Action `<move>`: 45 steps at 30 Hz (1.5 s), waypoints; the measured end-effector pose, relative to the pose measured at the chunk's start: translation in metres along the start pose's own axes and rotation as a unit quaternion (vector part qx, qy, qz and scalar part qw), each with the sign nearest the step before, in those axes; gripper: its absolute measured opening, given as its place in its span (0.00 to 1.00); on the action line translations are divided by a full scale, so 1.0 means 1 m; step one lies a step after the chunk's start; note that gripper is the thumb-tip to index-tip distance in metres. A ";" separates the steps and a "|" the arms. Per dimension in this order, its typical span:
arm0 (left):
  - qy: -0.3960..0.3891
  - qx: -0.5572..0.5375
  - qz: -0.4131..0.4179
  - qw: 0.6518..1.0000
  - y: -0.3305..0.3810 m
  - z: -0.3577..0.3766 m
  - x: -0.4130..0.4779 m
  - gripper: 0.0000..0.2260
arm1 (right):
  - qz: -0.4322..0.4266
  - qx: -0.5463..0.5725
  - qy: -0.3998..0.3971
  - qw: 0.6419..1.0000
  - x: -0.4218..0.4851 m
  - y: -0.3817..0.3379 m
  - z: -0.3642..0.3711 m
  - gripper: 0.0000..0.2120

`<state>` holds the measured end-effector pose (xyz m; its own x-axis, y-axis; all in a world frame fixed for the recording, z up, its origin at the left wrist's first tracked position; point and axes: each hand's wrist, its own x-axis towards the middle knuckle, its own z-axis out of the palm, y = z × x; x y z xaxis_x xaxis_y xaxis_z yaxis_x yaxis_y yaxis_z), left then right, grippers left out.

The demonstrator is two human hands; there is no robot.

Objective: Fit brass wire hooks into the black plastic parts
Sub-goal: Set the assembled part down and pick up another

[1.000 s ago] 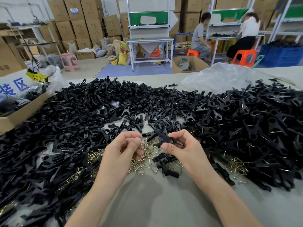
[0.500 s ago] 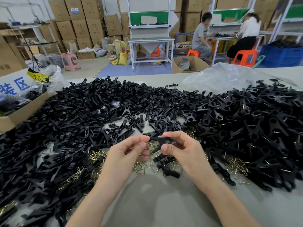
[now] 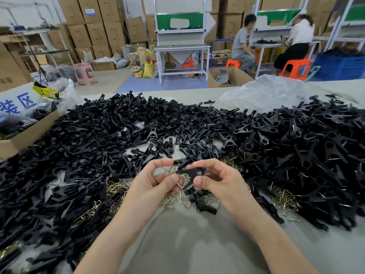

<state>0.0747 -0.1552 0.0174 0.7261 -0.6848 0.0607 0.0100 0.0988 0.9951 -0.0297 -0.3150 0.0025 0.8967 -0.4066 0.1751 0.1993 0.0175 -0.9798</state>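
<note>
My right hand (image 3: 217, 179) pinches a black plastic part (image 3: 190, 172) between thumb and forefinger, held level above the table. My left hand (image 3: 156, 182) sits close beside it, fingers curled, and pinches a brass wire hook (image 3: 182, 184) whose bent end hangs just under the part. Loose brass hooks (image 3: 167, 201) lie scattered on the table below both hands. Black plastic parts (image 3: 102, 139) are heaped in a wide pile on the left and back. A second heap (image 3: 306, 155) on the right shows brass wire among its pieces.
A cardboard box (image 3: 21, 135) stands at the left table edge. A crumpled clear plastic bag (image 3: 264, 93) lies at the back right. Bare grey table (image 3: 197, 240) shows between my forearms. Two people sit at benches far behind, among stacked cartons.
Both hands have lifted slightly and come closer together. The black part has turned level in my right hand, and the hook in my left hand now sits just beneath it.
</note>
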 end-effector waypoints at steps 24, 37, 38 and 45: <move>-0.047 0.029 -0.028 0.998 0.000 -0.008 -0.001 0.20 | 0.045 0.007 -0.023 0.999 0.000 -0.001 -0.001 0.13; -0.054 0.065 0.005 0.996 -0.003 -0.005 -0.001 0.16 | 0.043 0.009 -0.031 0.999 -0.001 -0.001 0.000 0.13; -0.048 0.064 0.006 0.997 -0.003 -0.004 -0.001 0.16 | 0.042 0.007 -0.028 0.999 0.000 0.000 0.000 0.13; -0.044 -0.126 -0.010 0.991 -0.003 0.009 -0.003 0.17 | 0.018 0.007 -0.010 1.000 -0.002 0.000 -0.002 0.18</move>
<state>0.0659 -0.1598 0.0151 0.6618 -0.7473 0.0588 0.2025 0.2538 0.9458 -0.0320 -0.3158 0.0016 0.9112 -0.3868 0.1416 0.1717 0.0442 -0.9842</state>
